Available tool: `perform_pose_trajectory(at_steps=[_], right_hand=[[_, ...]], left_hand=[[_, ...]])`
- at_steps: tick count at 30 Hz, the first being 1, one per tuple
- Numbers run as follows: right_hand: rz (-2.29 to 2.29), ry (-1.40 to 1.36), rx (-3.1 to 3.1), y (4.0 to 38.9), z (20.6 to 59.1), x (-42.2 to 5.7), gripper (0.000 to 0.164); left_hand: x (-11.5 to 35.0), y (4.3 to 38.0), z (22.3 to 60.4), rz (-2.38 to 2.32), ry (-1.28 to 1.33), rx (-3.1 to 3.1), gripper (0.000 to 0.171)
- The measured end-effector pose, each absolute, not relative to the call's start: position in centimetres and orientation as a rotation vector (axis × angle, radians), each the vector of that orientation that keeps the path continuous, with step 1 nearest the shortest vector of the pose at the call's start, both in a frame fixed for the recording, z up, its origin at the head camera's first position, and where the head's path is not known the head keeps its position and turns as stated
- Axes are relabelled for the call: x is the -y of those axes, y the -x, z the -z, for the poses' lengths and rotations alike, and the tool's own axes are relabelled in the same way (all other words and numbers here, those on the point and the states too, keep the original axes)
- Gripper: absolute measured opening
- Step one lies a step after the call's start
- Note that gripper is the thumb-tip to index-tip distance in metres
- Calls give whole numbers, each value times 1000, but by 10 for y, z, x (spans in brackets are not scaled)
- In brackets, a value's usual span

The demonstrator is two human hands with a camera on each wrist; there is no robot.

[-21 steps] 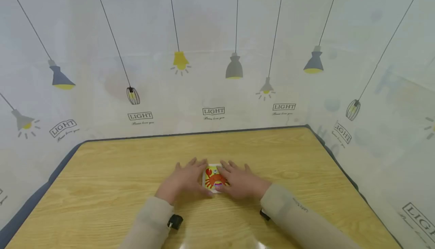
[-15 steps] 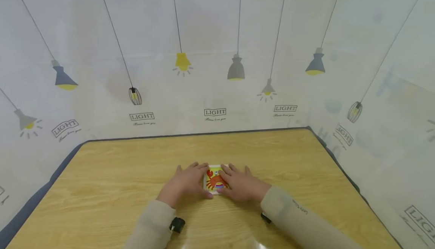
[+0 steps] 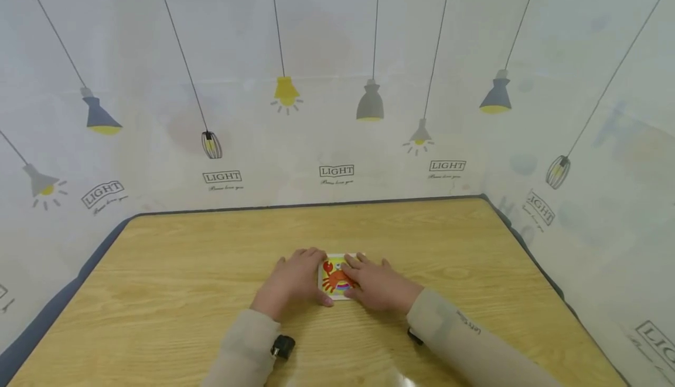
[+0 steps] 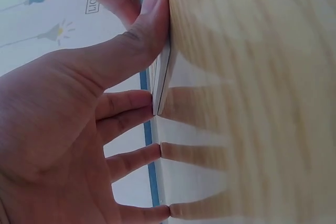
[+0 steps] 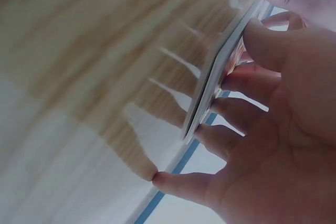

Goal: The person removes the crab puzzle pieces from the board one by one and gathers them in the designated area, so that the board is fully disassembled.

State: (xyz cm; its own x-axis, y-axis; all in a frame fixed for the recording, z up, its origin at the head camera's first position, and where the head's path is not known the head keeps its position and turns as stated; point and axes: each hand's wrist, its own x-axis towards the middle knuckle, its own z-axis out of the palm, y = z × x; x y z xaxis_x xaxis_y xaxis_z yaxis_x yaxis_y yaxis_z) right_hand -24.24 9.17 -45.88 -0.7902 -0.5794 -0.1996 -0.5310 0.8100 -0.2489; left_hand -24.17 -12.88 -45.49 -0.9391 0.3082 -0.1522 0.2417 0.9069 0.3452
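A thin square board with a red crab picture on yellow, edged in white, lies flat on the wooden table between both hands. My left hand grips its left end, thumb at the near edge and index finger by the far left corner. In the left wrist view the board's edge shows a dark seam between two layers, and the outer fingertips touch the tabletop. My right hand rests over the right part, fingertips on the picture and thumb by the near edge. In the right wrist view the little finger touches the table.
The wooden table has a dark blue edge along its back and sides. Behind it hangs a pale wall covering printed with lamps and the word LIGHT. A small black device sits at the left wrist.
The right thumb has shifted slightly right on the board, baring more of the rainbow stripes. The left hand keeps its place at the left end. The head view has shifted a little.
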Motion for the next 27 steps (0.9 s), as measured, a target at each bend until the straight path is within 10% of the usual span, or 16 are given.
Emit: perform_pose_trajectory(at_steps=[27], right_hand=[[815, 668, -2563, 307, 462, -66, 37]], left_hand=[[132, 244, 459, -521, -366, -2794, 116]])
